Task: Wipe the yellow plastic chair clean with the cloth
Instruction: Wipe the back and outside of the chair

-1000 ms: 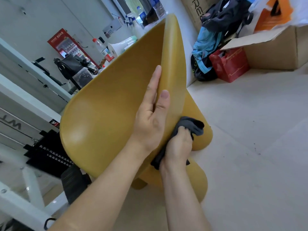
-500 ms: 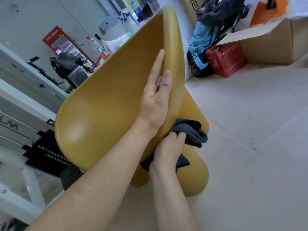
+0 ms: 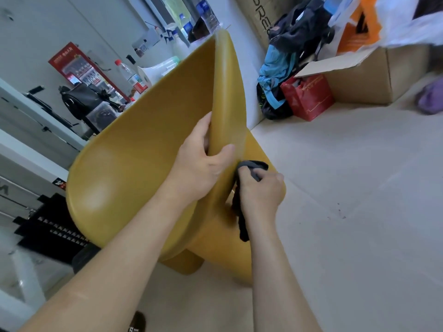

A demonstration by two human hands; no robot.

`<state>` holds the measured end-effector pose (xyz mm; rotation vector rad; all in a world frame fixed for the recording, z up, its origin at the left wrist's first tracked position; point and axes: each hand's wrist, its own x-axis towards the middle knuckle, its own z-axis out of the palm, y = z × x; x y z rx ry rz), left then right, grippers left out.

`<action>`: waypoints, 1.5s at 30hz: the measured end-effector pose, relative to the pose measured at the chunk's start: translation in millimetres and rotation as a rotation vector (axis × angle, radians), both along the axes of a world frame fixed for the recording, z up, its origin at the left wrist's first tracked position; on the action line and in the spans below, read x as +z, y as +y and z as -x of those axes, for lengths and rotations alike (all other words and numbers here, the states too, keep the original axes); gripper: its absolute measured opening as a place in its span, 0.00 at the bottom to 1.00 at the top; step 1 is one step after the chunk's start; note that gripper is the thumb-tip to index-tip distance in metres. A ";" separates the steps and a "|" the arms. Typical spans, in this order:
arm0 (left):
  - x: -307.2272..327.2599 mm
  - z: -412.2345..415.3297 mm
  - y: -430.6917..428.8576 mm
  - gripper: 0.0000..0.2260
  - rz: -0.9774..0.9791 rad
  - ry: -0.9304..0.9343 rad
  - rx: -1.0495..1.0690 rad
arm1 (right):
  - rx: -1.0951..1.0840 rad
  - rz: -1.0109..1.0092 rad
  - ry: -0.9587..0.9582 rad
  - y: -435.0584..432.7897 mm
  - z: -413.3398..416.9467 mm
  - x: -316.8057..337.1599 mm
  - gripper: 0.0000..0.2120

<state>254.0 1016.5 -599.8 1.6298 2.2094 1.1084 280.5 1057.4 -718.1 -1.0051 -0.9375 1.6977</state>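
The yellow plastic chair [image 3: 143, 152] stands on the pale floor in the middle of the view, its curved back facing me. My left hand [image 3: 203, 161] grips the edge of the chair's back, fingers wrapped behind it and thumb in front. My right hand [image 3: 260, 192] is closed on a dark grey cloth [image 3: 254, 167] and presses it against the chair just below that edge. A tail of the cloth hangs down below my fist.
A red bag [image 3: 309, 97], a blue and black bundle of bags [image 3: 280, 75] and an open cardboard box [image 3: 369, 73] lie against the wall at the back right. A white table frame [image 3: 28, 267] and a black perforated panel [image 3: 48, 226] stand at the left. Bottles [image 3: 129, 75] stand behind the chair.
My left hand went from lying flat on the chair's back to gripping its edge. My right hand with the cloth moved up along the chair. The camera shifted.
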 end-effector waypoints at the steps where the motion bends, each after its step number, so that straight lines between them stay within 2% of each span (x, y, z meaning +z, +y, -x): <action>1: 1.4 0.1 -8.6 0.25 -0.013 -0.023 0.010 | -0.076 -0.070 0.030 0.1 -11.3 15.5 0.14; 4: 2.0 0.6 -31.1 0.25 -0.059 -0.097 0.031 | -0.265 -0.307 0.368 -7.1 -26.2 69.0 0.05; 6: 1.7 -0.8 -40.6 0.23 -0.059 -0.095 0.045 | -0.179 -0.356 0.473 -9.9 -17.3 80.1 0.13; 10: -0.2 -10.0 -48.4 0.24 -0.057 -0.118 0.090 | -0.066 -0.232 0.389 32.8 7.8 58.1 0.23; 14: 0.3 -11.2 -47.0 0.25 -0.064 -0.151 0.138 | 0.051 -0.087 0.191 6.0 38.1 3.6 0.23; 18: -0.7 -16.6 -49.0 0.22 -0.086 -0.099 0.130 | 0.318 0.052 0.067 -57.0 32.3 -40.4 0.20; 20: -0.2 -15.0 -51.7 0.21 -0.069 -0.044 0.138 | 0.327 0.211 0.119 -41.0 26.7 -28.2 0.15; 22: 2.7 -15.0 -59.5 0.22 -0.061 -0.013 0.135 | 0.204 0.249 0.262 -23.2 8.9 -11.3 0.13; 24: 6.4 -12.6 -73.2 0.24 -0.027 -0.024 0.141 | 0.079 0.134 0.387 -11.8 -5.6 12.7 0.11; 26: 12.0 -12.7 -86.5 0.26 -0.003 -0.060 0.153 | -0.021 -0.123 0.457 -14.2 -18.0 44.8 0.09; 27: 15.5 -13.6 -90.0 0.27 -0.002 -0.080 0.150 | -0.074 -0.237 0.439 -19.2 -20.0 55.5 0.07; 29: 16.9 -11.5 -90.5 0.28 -0.001 -0.103 0.149 | -0.145 -0.290 0.347 -23.5 -8.9 54.7 0.09; 31: 17.2 -14.8 -90.6 0.26 0.000 -0.098 0.155 | -0.051 -0.144 0.242 -37.1 6.1 22.4 0.11; 34: 15.4 -17.5 -91.9 0.23 -0.004 -0.084 0.170 | 0.369 -0.016 0.021 -76.4 8.9 -32.8 0.09; 36: 13.4 -19.2 -93.8 0.24 0.003 -0.054 0.162 | 0.459 0.108 0.079 -80.6 1.3 -37.6 0.08; 39: 5.2 -20.9 -114.7 0.28 -0.005 0.111 0.158 | 0.320 0.310 0.288 -65.5 -6.1 -27.6 0.07; 41: -4.5 -15.9 -138.8 0.24 -0.046 0.304 0.205 | 0.237 0.356 0.396 -63.7 -3.9 -22.8 0.09; 42: -12.1 -10.5 -152.0 0.21 -0.051 0.341 0.235 | 0.212 0.366 0.437 -69.6 0.9 -20.9 0.12; 45: -36.0 5.8 -172.5 0.12 0.012 0.122 0.318 | 0.144 0.359 0.483 -97.1 17.6 -8.0 0.21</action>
